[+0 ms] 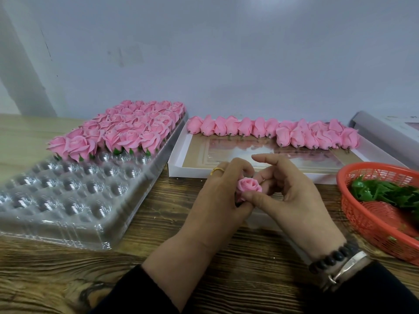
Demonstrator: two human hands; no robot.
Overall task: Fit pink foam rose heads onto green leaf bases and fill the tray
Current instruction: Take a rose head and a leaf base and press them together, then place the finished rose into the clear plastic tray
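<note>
A rose [249, 186] is pinched between the left hand [223, 200] and right hand [294, 196], just off the box's [260, 174] near edge.

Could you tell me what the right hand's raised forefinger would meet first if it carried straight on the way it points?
Probably nothing near: the forefinger points left above the left hand; farther on lies the tray, though depth is unclear.
</note>
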